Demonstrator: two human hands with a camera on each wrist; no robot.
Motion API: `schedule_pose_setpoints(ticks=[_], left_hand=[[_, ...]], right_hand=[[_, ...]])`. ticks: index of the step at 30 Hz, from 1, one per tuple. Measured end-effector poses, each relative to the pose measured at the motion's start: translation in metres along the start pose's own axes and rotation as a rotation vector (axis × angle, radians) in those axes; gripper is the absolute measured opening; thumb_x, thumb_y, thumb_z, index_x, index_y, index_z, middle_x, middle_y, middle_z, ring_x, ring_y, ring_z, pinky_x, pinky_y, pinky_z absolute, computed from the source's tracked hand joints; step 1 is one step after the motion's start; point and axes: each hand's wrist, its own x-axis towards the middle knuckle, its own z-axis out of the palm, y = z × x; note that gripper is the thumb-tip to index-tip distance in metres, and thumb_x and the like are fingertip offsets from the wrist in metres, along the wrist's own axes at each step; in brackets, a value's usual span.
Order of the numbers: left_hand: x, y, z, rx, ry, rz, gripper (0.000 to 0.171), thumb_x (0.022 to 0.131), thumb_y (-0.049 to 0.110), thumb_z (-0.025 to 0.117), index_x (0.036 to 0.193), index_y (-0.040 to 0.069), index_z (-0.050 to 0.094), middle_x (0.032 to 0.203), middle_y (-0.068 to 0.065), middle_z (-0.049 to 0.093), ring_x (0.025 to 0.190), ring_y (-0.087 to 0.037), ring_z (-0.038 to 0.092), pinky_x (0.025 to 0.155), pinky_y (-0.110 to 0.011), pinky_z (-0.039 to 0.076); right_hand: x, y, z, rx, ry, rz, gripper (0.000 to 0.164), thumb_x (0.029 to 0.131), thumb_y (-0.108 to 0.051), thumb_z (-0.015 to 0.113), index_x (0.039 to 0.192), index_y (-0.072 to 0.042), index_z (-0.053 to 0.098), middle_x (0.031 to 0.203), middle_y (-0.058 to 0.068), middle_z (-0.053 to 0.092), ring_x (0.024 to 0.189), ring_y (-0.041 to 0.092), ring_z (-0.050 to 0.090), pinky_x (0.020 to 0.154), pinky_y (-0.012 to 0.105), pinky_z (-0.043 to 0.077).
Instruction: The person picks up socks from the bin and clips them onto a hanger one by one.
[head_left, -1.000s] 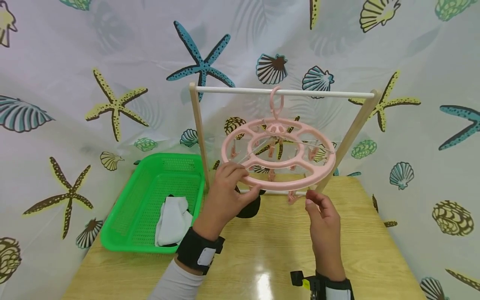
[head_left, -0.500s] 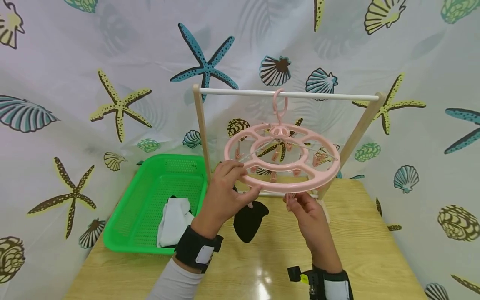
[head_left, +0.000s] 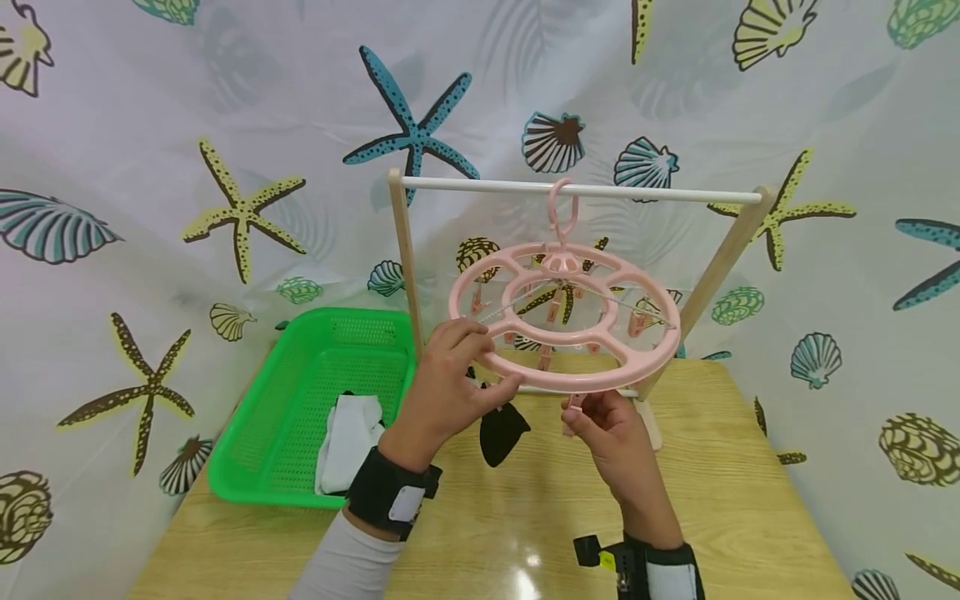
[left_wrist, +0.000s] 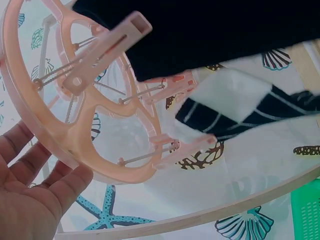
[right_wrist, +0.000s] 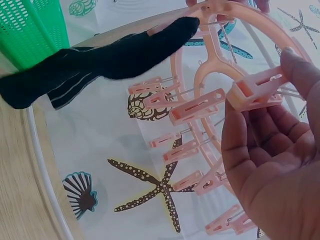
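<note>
A round pink clip hanger (head_left: 577,382) hangs by its hook from a white rod. My left hand (head_left: 457,387) grips its front left rim between thumb and fingers, as the left wrist view also shows. Under the front rim, my right hand (head_left: 618,433) pinches a pink clothespin (right_wrist: 257,89) between thumb and fingers; that clip holds no cloth. A black sock (head_left: 502,435) dangles below the hanger beside my left hand. Up close in the left wrist view, a black-and-white checked fabric piece (left_wrist: 225,100) hangs next to dark cloth (left_wrist: 215,35).
Left of the rack, a green basket (head_left: 251,400) holds folded white and black cloth (head_left: 348,442). The rack has wooden posts (head_left: 406,258) and a white top rod (head_left: 480,185). Several other pink clips (right_wrist: 197,107) hang from the ring. A shell-patterned sheet (head_left: 300,108) covers the back.
My right hand has moved left under the rim and taken hold of a clothespin. The black sock has swung more into sight. My left hand keeps its grip on the rim.
</note>
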Motion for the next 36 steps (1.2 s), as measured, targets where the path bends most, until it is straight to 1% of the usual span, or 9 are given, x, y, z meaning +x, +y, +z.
schedule_pose_setpoints(ticks=[6,14,18,21,24,26,29,33,36], left_hand=[[0.0,-0.001,0.0,0.025,-0.021,0.006,0.033,0.08,0.033,0.082,0.09,0.006,0.065,0.106,-0.008,0.062,0.112,-0.029,0.052,0.101,-0.042,0.043],[-0.003,-0.005,-0.001,0.044,-0.031,0.004,0.036,0.08,0.032,0.082,0.098,0.005,0.067,0.112,-0.01,0.062,0.118,-0.031,0.05,0.103,-0.043,0.042],[-0.004,-0.005,-0.001,0.066,-0.034,-0.012,0.035,0.082,0.03,0.081,0.102,0.004,0.068,0.115,-0.011,0.061,0.124,-0.032,0.048,0.104,-0.043,0.042],[-0.007,-0.007,-0.002,0.054,-0.008,-0.025,0.034,0.082,0.026,0.081,0.104,0.003,0.069,0.12,-0.015,0.059,0.125,-0.034,0.047,0.101,-0.046,0.045],[-0.01,-0.012,-0.003,0.029,0.05,-0.035,0.029,0.084,0.019,0.079,0.105,0.002,0.069,0.121,-0.018,0.058,0.12,-0.035,0.049,0.097,-0.047,0.046],[-0.014,-0.018,-0.007,0.027,0.1,-0.077,0.023,0.086,0.015,0.076,0.104,0.001,0.069,0.119,-0.018,0.059,0.115,-0.036,0.051,0.095,-0.048,0.046],[-0.022,-0.031,-0.015,0.045,0.134,-0.205,0.018,0.09,0.012,0.071,0.103,0.0,0.07,0.118,-0.019,0.06,0.113,-0.037,0.052,0.095,-0.049,0.045],[-0.038,-0.055,-0.028,0.079,0.082,-0.396,0.02,0.093,0.014,0.069,0.105,-0.001,0.069,0.12,-0.02,0.058,0.114,-0.038,0.053,0.092,-0.051,0.046],[-0.047,-0.074,-0.033,0.057,0.042,-0.522,0.021,0.095,0.015,0.066,0.106,-0.003,0.068,0.119,-0.022,0.058,0.112,-0.04,0.054,0.091,-0.053,0.045]], right_hand=[[-0.001,0.0,0.001,0.008,0.013,-0.031,0.009,0.098,0.005,0.056,0.106,0.009,0.054,0.095,0.013,0.059,0.08,0.018,0.06,0.068,0.027,0.052],[-0.001,0.0,0.005,0.009,0.063,0.019,0.014,0.101,0.0,0.054,0.097,0.013,0.053,0.09,0.025,0.06,0.073,0.017,0.064,0.065,0.029,0.056],[-0.001,0.001,0.005,0.012,0.065,0.031,0.014,0.101,0.0,0.054,0.097,0.013,0.054,0.09,0.025,0.06,0.072,0.017,0.064,0.066,0.029,0.056],[-0.002,0.002,0.006,0.002,0.072,0.046,0.016,0.101,-0.003,0.055,0.098,0.012,0.054,0.091,0.022,0.061,0.073,0.017,0.065,0.066,0.03,0.057],[-0.002,0.002,0.006,-0.008,0.077,0.055,0.017,0.101,-0.005,0.056,0.097,0.012,0.054,0.092,0.024,0.061,0.073,0.017,0.065,0.067,0.03,0.057],[-0.002,0.002,0.005,-0.013,0.075,0.06,0.017,0.101,-0.005,0.055,0.098,0.012,0.053,0.092,0.024,0.061,0.073,0.017,0.064,0.067,0.03,0.057],[-0.003,0.004,0.003,-0.016,0.078,0.076,0.017,0.102,-0.005,0.055,0.099,0.011,0.052,0.092,0.019,0.062,0.074,0.017,0.064,0.067,0.03,0.057],[-0.005,0.005,0.001,-0.015,0.08,0.072,0.016,0.102,-0.004,0.054,0.099,0.011,0.052,0.091,0.014,0.062,0.074,0.017,0.064,0.067,0.029,0.056],[-0.005,0.006,0.001,-0.009,0.082,0.065,0.015,0.102,-0.004,0.054,0.099,0.011,0.052,0.091,0.017,0.061,0.074,0.016,0.064,0.067,0.029,0.056]])
